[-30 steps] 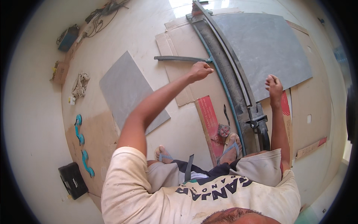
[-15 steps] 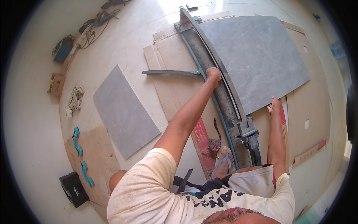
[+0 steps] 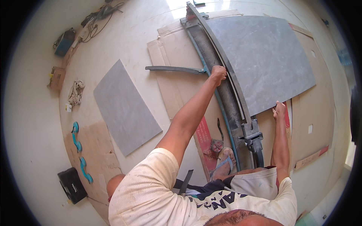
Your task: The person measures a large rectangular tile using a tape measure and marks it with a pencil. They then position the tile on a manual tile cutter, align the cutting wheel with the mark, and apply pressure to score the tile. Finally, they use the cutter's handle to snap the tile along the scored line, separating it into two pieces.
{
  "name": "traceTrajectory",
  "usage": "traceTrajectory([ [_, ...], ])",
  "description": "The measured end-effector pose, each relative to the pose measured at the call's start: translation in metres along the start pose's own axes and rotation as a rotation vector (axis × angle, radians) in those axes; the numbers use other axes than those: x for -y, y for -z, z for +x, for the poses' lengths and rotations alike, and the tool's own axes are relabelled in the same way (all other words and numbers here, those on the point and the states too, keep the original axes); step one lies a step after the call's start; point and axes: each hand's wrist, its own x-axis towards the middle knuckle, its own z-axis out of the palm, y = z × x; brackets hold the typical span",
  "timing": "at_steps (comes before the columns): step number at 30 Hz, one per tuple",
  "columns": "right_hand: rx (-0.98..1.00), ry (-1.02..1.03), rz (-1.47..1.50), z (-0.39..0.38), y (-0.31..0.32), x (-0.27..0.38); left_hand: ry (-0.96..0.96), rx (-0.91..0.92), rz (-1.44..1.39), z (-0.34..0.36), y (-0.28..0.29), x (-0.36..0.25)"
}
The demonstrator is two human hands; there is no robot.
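Note:
A large grey tile (image 3: 264, 60) lies under the guide rail (image 3: 226, 64) of a long manual tile cutter (image 3: 196, 41), mostly to the rail's right. My left hand (image 3: 218, 74) is closed beside the rail, over the cutter's dark bed; its fingertips and whatever they grip are hidden. My right hand (image 3: 279, 109) grips the tile's near edge, with the fingers curled against it. The cutter's handle and cutting head (image 3: 252, 135) stand at the near end of the rail. A side support arm (image 3: 175, 69) sticks out to the left.
Another grey tile (image 3: 126, 109) lies on the floor at left. Cardboard (image 3: 171, 60) spreads under the cutter. Near my foot (image 3: 224, 165) lies a round red tape measure (image 3: 217, 145). Two teal suction lifters (image 3: 76, 137), a black case (image 3: 72, 187) and a blue machine (image 3: 65, 40) line the left side.
My right hand's fingers have curled onto the tile's near edge, where they were more stretched out. My left hand stays beside the rail. The whole view has shifted slightly.

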Motion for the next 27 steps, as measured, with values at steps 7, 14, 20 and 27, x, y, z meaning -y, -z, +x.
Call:
traceTrajectory([
  [7, 0.033, 0.04, 0.051, 0.005, 0.006, -0.006, 0.068, -0.019, -0.175, 0.009, -0.004, -0.002],
  [14, 0.051, 0.042, -0.021, 0.001, 0.005, -0.012, 0.041, -0.288, 0.0, 0.001, -0.007, -0.002],
  [20, 0.154, -0.029, 0.056, -0.029, 0.003, -0.019, -0.077, -0.35, 0.195, -0.027, 0.013, -0.001],
  [27, 0.203, -0.082, 0.039, -0.046, 0.009, -0.034, -0.149, -0.334, 0.195, -0.045, 0.04, 0.009],
])
